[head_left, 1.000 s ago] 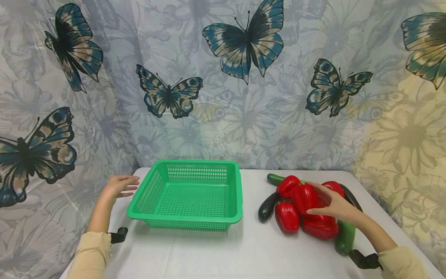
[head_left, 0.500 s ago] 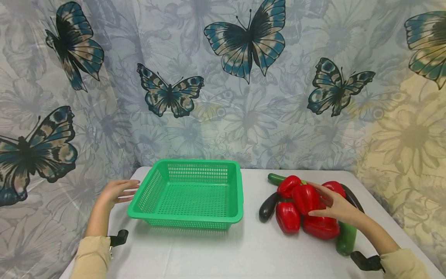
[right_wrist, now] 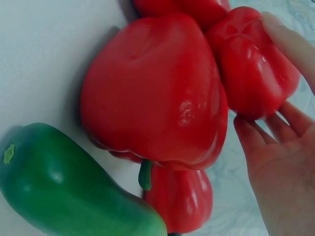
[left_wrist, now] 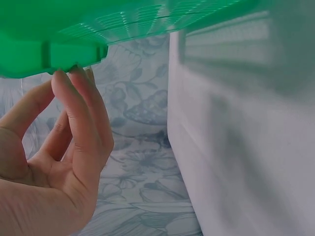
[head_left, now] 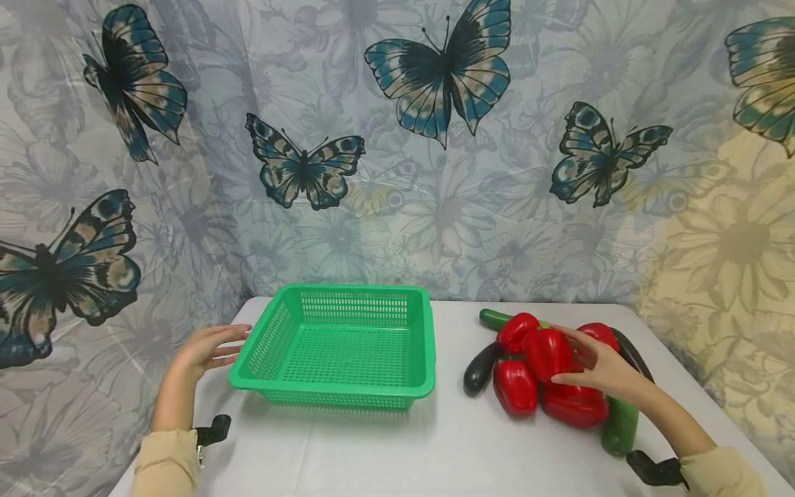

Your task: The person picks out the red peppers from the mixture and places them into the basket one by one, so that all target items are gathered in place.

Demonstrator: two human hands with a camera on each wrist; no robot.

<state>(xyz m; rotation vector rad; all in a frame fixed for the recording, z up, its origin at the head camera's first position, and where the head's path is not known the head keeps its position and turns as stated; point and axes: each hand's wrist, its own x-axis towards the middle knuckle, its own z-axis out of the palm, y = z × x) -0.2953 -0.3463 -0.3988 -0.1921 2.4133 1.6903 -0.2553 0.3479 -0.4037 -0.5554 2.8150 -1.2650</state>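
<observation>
Thumb and fingers of my right hand (head_left: pixel 599 369) grip a red bell pepper (head_left: pixel 546 353) on top of a pile of vegetables. In the right wrist view this bell pepper (right_wrist: pixel 246 59) lies between the thumb on one side and the fingers on the other. My left hand (head_left: pixel 201 348) is at the left side of a green plastic basket (head_left: pixel 332 389). The left wrist view shows its fingertips (left_wrist: pixel 61 78) against the basket's rim (left_wrist: pixel 74 55), the fingers fairly straight. No vegetables show inside the basket.
Around the held pepper lie more red bell peppers (head_left: pixel 515 388), a dark eggplant (head_left: pixel 481 369), a long dark vegetable (head_left: pixel 633 353) and green zucchini-like vegetables (head_left: pixel 621 428). All rest on a white table (head_left: pixel 348 449). A butterfly-patterned cloth (head_left: pixel 459 228) hangs behind.
My left hand has sunk slightly beside the basket's rim. The right hand keeps its grip on the pepper, and the whole head view has shifted a little.
</observation>
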